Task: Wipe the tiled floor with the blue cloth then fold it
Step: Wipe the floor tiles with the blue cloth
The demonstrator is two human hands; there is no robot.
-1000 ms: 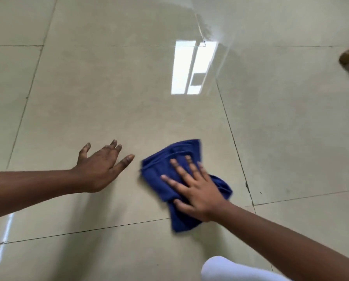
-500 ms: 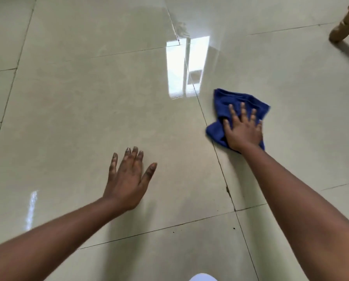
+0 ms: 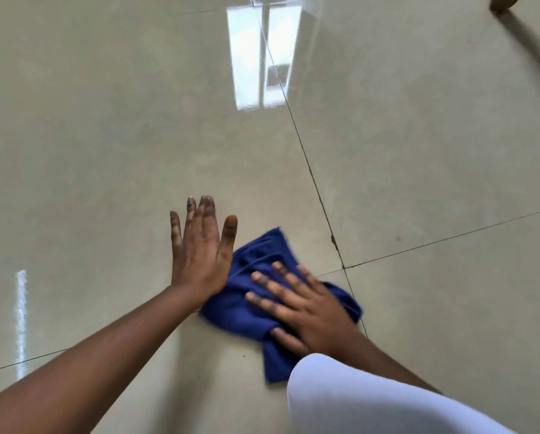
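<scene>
A: While your right hand (image 3: 306,303) lies flat on the blue cloth (image 3: 256,292), where does the cloth sit?

B: It lies bunched on the tiled floor (image 3: 105,136), low and right of the middle of the view; it sits just left of the dark joint line (image 3: 312,180) that runs away from you; one tail of it reaches down to the white trouser leg (image 3: 372,399).

A: And your fingers?

B: Your right fingers are straight and spread, pressing down on the cloth; the thumb lies along its near edge; the hand is a little blurred. Your left hand (image 3: 201,252) is flat on the floor with fingers straight and close together, holding nothing; its thumb side lies just against the cloth's left edge, though whether it touches I cannot tell.

A: Anything else around you?

B: A bright window reflection (image 3: 262,57) shines on the tiles farther off; a brown furniture foot (image 3: 505,2) stands at the top right corner, well apart from the cloth.
</scene>
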